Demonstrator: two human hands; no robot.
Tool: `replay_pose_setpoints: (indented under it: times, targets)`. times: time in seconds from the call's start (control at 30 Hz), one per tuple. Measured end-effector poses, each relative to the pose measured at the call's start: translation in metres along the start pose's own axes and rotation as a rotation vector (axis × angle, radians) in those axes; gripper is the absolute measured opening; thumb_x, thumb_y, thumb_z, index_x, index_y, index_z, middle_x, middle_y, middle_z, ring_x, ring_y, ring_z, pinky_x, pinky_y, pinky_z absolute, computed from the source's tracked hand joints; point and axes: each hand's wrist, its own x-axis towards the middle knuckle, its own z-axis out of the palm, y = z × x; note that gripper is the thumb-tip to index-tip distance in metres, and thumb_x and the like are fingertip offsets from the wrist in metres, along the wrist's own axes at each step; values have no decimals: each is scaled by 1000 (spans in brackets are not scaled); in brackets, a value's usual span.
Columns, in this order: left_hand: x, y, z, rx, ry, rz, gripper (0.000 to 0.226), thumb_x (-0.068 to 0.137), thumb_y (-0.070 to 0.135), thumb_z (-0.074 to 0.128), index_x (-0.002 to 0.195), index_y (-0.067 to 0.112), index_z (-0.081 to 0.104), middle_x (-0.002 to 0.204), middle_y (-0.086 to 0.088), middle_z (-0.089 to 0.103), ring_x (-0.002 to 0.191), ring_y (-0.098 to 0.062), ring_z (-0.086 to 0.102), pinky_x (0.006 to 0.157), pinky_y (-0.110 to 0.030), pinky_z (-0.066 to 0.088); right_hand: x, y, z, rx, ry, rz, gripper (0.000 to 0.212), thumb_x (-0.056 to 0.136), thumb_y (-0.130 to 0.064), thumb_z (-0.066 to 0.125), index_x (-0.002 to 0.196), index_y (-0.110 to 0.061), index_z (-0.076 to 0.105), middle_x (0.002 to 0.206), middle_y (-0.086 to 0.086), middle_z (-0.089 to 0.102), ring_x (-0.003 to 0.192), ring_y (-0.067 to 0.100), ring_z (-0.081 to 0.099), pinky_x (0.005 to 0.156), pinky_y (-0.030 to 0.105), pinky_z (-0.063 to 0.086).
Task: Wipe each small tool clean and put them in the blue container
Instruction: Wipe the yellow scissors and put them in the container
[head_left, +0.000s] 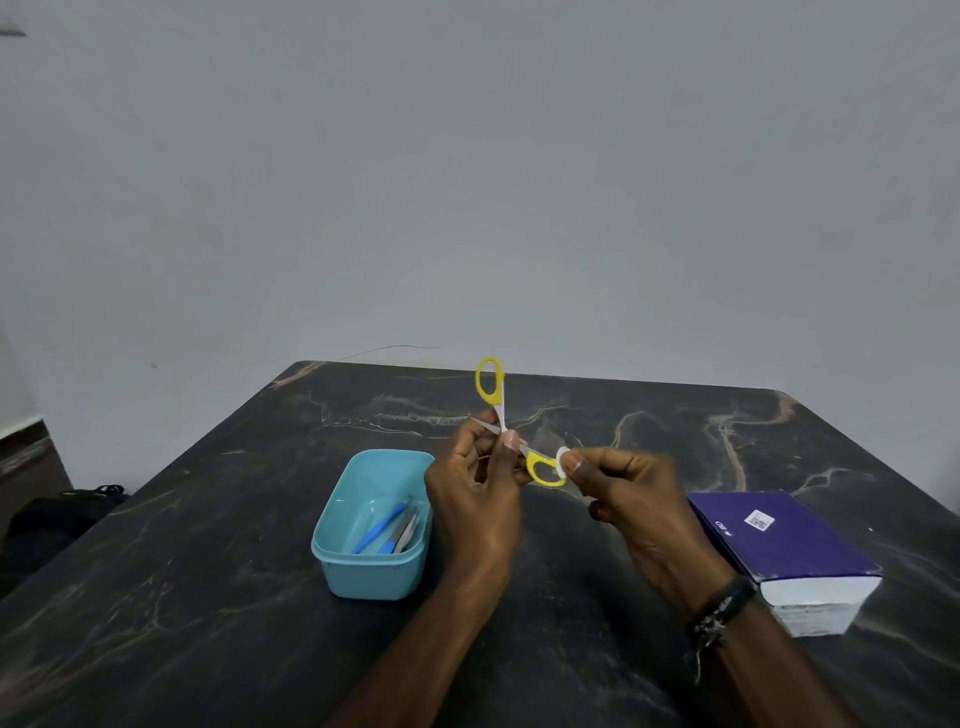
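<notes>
Above the bench (208, 597) middle, the left grip (475, 499) pinches opened yellow-handled scissors (511, 431) at the pivot; the right grip (631, 499) pinches a white pad (561, 462) against one handle. Left of the hands, the blue container (358, 571) holds small tools (392, 530).

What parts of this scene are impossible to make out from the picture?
1. Scissors, head view: the blades are mostly hidden behind the left hand.
2. White pad: largely covered by the right hand, so its material is unclear.
3. Tools in the blue container: too small and overlapping to count.
4. Purple box: label print too small to read.
</notes>
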Motion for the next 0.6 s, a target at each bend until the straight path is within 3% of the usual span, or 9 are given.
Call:
replay_pose_setpoints:
  times: [0.1, 0.2, 0.27, 0.37, 0.5, 0.6]
  targets:
    - [0, -4, -2, 70, -34, 30, 31, 89, 8, 67, 85, 38, 70, 77, -7, 73, 69, -18, 70, 66, -44, 61, -2, -2, 0, -104, -60, -70, 12, 82, -12, 73, 75, -21, 79, 59, 2, 66, 50, 5, 43, 48, 17, 37]
    - [0, -5, -4, 94, -86, 9, 27, 85, 12, 70, 79, 38, 71, 70, -5, 71, 66, -24, 69, 67, -54, 60, -1, -1, 2, -147, -86, -117, 7, 82, -6, 71, 83, -8, 78, 58, -6, 69, 45, -2, 53, 47, 10, 40]
    - [-1, -4, -4, 103, -135, -17, 17, 81, 18, 68, 80, 35, 72, 66, -3, 69, 65, -25, 68, 66, -58, 58, -1, 2, 3, -180, -77, -145, 8, 83, -4, 71, 85, -2, 77, 64, 0, 72, 46, -4, 55, 47, 9, 40]
    - [-3, -3, -3, 91, -174, -17, 20, 85, 9, 68, 84, 28, 73, 68, -1, 68, 67, -24, 67, 66, -59, 58, 0, 2, 2, -225, -93, -158, 9, 83, -9, 71, 85, -3, 78, 71, 7, 74, 48, -5, 56, 48, 8, 40]
    - [-1, -1, -5, 84, -150, -9, 29, 87, 1, 67, 84, 29, 72, 67, 0, 69, 67, -22, 67, 68, -58, 58, 4, 2, -6, -262, -152, -125, 10, 84, -11, 70, 86, -4, 78, 55, -9, 67, 44, -5, 52, 46, 9, 38]
    - [-1, -2, -4, 88, -145, -16, 33, 87, 1, 66, 85, 33, 73, 68, 0, 69, 69, -23, 69, 68, -53, 60, 5, 4, -8, -251, -166, -119, 11, 84, -9, 70, 86, -1, 77, 53, -9, 66, 44, -4, 51, 46, 9, 38]
